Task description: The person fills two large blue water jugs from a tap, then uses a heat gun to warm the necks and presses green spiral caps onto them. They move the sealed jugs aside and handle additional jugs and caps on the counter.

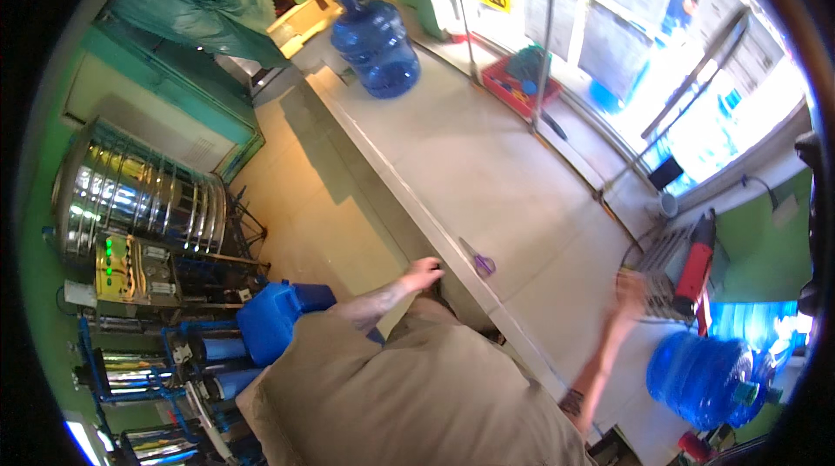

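Observation:
My left hand [424, 273] hangs over the lower floor, just left of the white counter's edge, fingers loosely curled with nothing seen in them. Purple-handled scissors [481, 262] lie on the white tiled counter [483, 159] to its right. My right hand [629, 296] is stretched out over the right end of the counter, blurred, beside a dark slatted rack [659, 270]; whether it touches or holds anything cannot be told. A red and black tool [695, 264], perhaps a heat gun, rests on the rack. Large blue water bottles [701, 378] lie beyond my right forearm.
A blue water bottle [378, 48] stands at the counter's far end. A red basket [515, 91] sits by the glass front. On the left are a steel tank [143, 192], filter housings with blue pipes [169, 329] and a blue jerrycan [267, 322]. A person [682, 9] is outside.

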Available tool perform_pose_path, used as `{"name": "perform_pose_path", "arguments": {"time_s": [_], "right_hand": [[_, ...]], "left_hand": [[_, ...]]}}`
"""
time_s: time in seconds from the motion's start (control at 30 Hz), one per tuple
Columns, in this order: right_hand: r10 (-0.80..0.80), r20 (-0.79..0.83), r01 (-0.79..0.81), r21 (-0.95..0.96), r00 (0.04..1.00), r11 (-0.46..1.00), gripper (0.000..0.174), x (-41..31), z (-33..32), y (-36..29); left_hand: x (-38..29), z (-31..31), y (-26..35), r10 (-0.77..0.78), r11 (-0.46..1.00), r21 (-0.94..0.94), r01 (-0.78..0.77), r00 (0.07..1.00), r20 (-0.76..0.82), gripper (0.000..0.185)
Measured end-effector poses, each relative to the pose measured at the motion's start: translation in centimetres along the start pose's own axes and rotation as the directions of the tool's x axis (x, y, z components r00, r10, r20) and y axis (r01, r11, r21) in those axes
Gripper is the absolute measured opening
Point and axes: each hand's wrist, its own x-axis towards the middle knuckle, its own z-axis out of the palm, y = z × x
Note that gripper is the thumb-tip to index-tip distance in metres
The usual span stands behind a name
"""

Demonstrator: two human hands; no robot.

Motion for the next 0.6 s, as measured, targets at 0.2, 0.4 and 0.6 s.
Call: {"name": "perform_pose_path", "arguments": {"time_s": [0.2,0.4,0.6], "right_hand": [[-0.003,0.588,-0.148,0.209,0.809,0.967,0.06,-3.7,27.5,-19.7],[0.227,0.621,-0.251,-0.05,0.751,0.967,0.034,-1.1,32.0,-21.1],[0.437,0.83,-0.371,-0.306,0.346,0.877,0.033,2.3,34.9,-22.0]], "left_hand": [[-2.0,-16.1,-22.7,-0.241,0.959,0.07,0.276,0.918,-0.314,0.052],[-2.8,-23.5,-37.4,0.031,0.988,-0.143,-0.066,0.971,-0.235,0.05],[0.9,-34.6,-33.1,-0.027,0.994,-0.106,-0.001,0.966,-0.258,0.049]]}}
